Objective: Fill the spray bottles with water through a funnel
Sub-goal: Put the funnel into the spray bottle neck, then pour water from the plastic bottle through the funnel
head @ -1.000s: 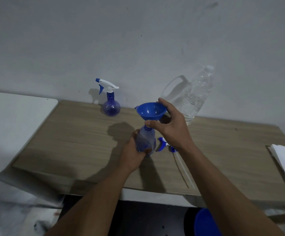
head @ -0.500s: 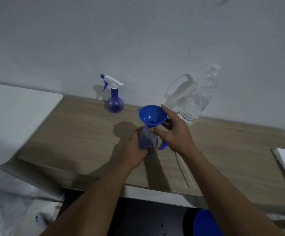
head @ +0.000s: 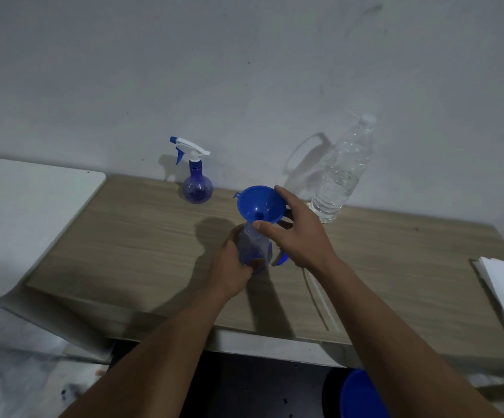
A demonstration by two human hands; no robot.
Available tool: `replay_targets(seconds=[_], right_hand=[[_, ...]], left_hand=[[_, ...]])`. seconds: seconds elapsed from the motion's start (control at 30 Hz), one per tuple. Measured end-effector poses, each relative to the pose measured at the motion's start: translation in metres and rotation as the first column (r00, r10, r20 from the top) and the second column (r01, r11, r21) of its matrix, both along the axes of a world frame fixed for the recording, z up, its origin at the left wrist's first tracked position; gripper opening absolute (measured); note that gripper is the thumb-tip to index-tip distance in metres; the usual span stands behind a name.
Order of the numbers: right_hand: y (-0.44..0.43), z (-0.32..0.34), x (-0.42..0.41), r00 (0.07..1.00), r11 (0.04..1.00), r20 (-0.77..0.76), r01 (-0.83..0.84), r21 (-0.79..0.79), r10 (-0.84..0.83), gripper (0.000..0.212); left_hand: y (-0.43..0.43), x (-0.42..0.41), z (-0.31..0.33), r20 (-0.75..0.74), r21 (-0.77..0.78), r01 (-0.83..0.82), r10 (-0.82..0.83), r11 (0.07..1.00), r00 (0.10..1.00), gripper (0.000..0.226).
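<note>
Left hand [head: 232, 267] wraps the open spray bottle [head: 253, 251], translucent blue, standing mid-table [head: 124, 251]. Right hand [head: 299, 233] pinches the bright blue funnel [head: 258, 206] seated in its neck. Far left, 1 capped spray bottle [head: 196, 182]; far right, a clear water bottle [head: 341, 176].

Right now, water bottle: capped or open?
Capped: the water bottle stands by the wall with its white cap on top.
</note>
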State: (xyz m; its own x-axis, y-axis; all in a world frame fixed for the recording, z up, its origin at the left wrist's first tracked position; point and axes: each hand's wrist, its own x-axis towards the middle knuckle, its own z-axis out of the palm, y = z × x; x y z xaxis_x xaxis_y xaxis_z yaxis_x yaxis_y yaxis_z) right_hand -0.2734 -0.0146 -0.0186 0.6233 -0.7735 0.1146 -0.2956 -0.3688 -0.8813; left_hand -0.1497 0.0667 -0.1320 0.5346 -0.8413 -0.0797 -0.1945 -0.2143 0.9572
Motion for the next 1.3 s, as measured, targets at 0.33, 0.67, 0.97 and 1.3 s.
replay_targets(seconds=[0.33, 0.67, 0.97, 1.3], right_hand=[[0.001, 0.005, 0.004, 0.998, 1.000, -0.059, -0.016, -0.020, 0.015, 0.088], [0.001, 0.008, -0.002, 0.994, 0.994, -0.069, 0.083, -0.066, -0.088, 0.085], [-0.036, 0.041, -0.036, 0.908, 0.910, -0.202, 0.306, -0.279, -0.367, 0.071], [-0.139, 0.070, -0.070, 0.870, 0.855, -0.184, 0.373, -0.361, -0.458, 0.082]], left_hand=[[0.009, 0.003, 0.006, 0.198, 0.071, -0.037, 0.022, 0.997, 0.980, 0.080], [0.039, -0.014, 0.015, 0.354, 0.060, -0.200, 0.167, 0.978, 0.920, 0.078], [0.017, -0.057, 0.021, 0.497, -0.163, 0.013, 0.071, 0.987, 0.865, 0.018], [-0.115, -0.093, 0.051, 0.344, 0.112, 0.037, -0.073, 0.993, 0.936, 0.061]])
